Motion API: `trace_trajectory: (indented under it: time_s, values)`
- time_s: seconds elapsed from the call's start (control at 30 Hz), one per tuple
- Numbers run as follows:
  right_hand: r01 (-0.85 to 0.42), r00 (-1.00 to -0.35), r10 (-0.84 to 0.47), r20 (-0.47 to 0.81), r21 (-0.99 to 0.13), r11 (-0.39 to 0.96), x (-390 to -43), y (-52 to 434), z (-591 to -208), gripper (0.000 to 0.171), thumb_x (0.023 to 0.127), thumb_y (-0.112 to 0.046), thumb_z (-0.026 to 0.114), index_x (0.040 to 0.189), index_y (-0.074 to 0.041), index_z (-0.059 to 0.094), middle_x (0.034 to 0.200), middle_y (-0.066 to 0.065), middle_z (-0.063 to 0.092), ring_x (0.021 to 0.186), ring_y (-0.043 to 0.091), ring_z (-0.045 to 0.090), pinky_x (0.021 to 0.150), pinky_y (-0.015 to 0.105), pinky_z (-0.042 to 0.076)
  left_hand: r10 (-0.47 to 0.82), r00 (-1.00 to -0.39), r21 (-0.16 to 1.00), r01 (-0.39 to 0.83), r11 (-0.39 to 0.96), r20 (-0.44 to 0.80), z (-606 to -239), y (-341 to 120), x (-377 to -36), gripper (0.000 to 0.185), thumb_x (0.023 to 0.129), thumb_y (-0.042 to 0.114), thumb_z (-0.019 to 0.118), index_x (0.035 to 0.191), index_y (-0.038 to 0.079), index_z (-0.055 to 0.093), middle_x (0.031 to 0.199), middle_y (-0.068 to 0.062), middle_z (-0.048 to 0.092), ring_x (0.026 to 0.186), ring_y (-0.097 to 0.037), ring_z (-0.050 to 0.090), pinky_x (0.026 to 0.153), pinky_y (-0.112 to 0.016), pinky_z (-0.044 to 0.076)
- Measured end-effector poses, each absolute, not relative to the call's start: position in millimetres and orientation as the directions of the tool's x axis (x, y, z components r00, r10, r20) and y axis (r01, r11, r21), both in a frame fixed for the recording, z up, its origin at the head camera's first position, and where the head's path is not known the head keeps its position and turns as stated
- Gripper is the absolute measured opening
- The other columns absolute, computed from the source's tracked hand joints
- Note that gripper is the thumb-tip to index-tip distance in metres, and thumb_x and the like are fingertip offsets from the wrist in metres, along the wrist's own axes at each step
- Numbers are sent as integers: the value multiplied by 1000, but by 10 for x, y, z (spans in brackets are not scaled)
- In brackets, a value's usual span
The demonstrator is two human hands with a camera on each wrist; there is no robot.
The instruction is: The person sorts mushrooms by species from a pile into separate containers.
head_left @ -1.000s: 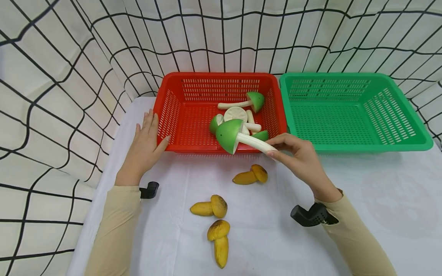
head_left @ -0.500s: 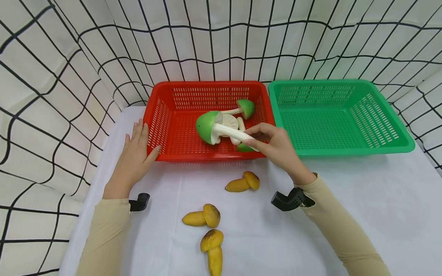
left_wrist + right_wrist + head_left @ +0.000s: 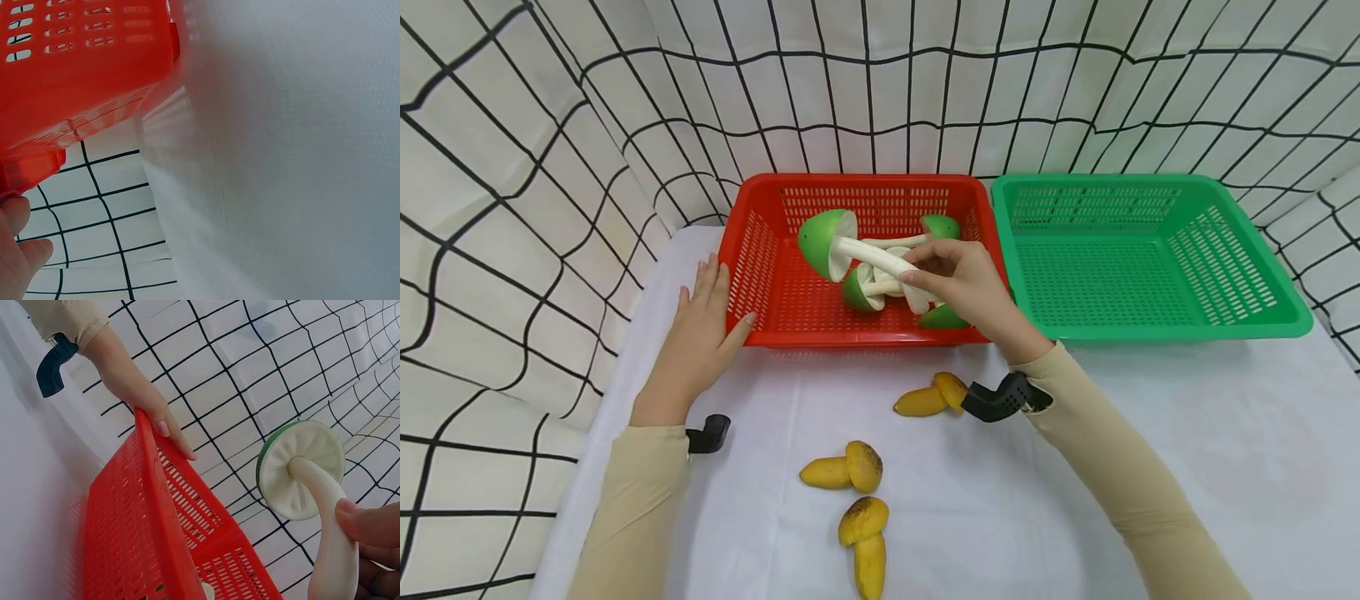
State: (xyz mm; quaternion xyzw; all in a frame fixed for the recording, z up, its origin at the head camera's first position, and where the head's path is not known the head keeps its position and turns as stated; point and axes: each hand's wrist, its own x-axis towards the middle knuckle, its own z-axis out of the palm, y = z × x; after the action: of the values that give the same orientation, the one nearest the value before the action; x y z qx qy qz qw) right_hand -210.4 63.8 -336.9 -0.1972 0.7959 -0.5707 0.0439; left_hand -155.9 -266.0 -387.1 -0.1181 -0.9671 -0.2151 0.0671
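My right hand (image 3: 964, 277) pinches the white stem of a green-capped toy mushroom (image 3: 829, 243) between thumb and fingers, over the red basket (image 3: 820, 340). Its cap points left, and the pale gilled underside of this mushroom (image 3: 312, 440) shows in the right wrist view. Beneath it, several more green-capped mushrooms (image 3: 859, 292) lie in the basket's right half, partly covered by the hand and the held stem. My left hand (image 3: 694, 346) rests on the basket's front left corner, fingers extended along the left rim and thumb at the front.
A green basket (image 3: 1165, 332) stands directly right of the red one. Three yellow mushrooms lie on the white cloth in front: one near the red basket (image 3: 919, 403), one lying sideways (image 3: 827, 473), one pointing towards me (image 3: 870, 567). A black-gridded white backdrop (image 3: 887, 92) rises behind and left.
My right hand has carried the green-capped mushroom leftward and farther back, from the red basket's front edge to above its middle. The left hand stays at the basket corner. The head view shifted slightly.
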Motion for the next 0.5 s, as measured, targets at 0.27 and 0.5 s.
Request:
trace_trajectory:
  time_s: [0.27, 0.5]
  values:
    - [-190, -926, -368, 87, -949, 253, -2216, 435, -3414, 20, 84, -9, 70, 101, 2, 69, 94, 12, 67, 77, 22, 61, 66, 29, 52, 191, -967, 393, 244, 886, 171, -3867, -2655, -1562, 71, 98, 30, 43, 146, -10, 11, 155, -23, 3, 142, -36, -1, 109, -60, 2]
    - [-146, -927, -373, 42, -956, 256, -2230, 343, -3462, 20, 84, -11, 71, 102, -1, 69, 95, 9, 69, 73, 19, 58, 51, 24, 44, 188, -967, 395, 243, 886, 171, -3863, -2655, -1559, 70, 98, 31, 42, 146, -10, 11, 155, -24, 4, 143, -36, -1, 110, -59, 3]
